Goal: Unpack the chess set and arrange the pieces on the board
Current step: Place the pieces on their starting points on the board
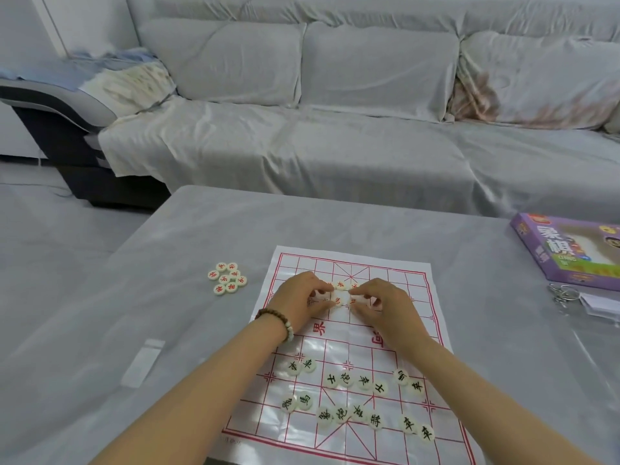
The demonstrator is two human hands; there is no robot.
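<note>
- Cream discs with black characters, the black-lettered pieces (345, 379), lie loose in ragged rows on the nearest part of the xiangqi board (349, 344), and few sit on line crossings. Both forearms pass above them, so a dipped arm could sweep several out of place.
- Glossy and thin, the board sheet looks light and slippery on the film-covered table (201, 229). A sideways push from either hand could slide or ruck it and shift every piece at once.
- The left hand (298, 297), with a bead bracelet at the wrist, and the right hand (385, 305) meet over the far half. The fingers of both curl in around a small cluster of red-lettered pieces (340, 290), fingertips touching them; whether any disc is lifted I cannot tell.
- Squeezing that cluster from both sides may make a disc pop up, flip face down or skate across the sheet.
- Off the board to the left, a second pile of red pieces (227, 278) sits on the table, well apart from the hands. If overlooked, the red side would come up short.
- The board's long axis runs from the person toward the sofa (335, 95), turned slightly. Its black end is nearest and its red end points at the sofa.
- The purple box (563, 253) lies at the table's far right.
</note>
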